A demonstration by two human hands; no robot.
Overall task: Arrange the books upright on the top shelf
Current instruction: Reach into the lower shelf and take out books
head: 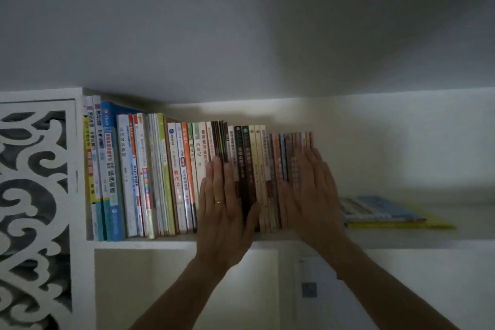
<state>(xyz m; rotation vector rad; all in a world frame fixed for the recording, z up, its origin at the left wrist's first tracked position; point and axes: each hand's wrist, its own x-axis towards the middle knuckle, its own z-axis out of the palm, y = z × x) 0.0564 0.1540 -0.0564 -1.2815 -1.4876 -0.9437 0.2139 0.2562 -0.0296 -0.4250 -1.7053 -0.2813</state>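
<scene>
Two bare forearms reach up from below, and both hands lie flat against the book spines with straight fingers. The left hand (223, 203) wears a thin gold ring (218, 202); its fingers press together on pale and dark spines, the thumb spread out to the side. The right hand (310, 195) is blurred, fingers straight and slightly fanned, palm pressing the thin spines at the row's right end. Neither hand grips anything.

Behind them the row of upright books (171, 177) stands on the white top shelf (160, 242), from tall glossy paperbacks at the left wall down to slim booklets at the right. Just beside the right hand, a small stack of flat books (385, 213) lies on the same shelf, yellow cover lowest, blue-grey on top. At far left a white fretwork panel (34, 195) with curling cut-outs adjoins the shelf. Above, a smooth grey ceiling (241, 21) spreads overhead.
</scene>
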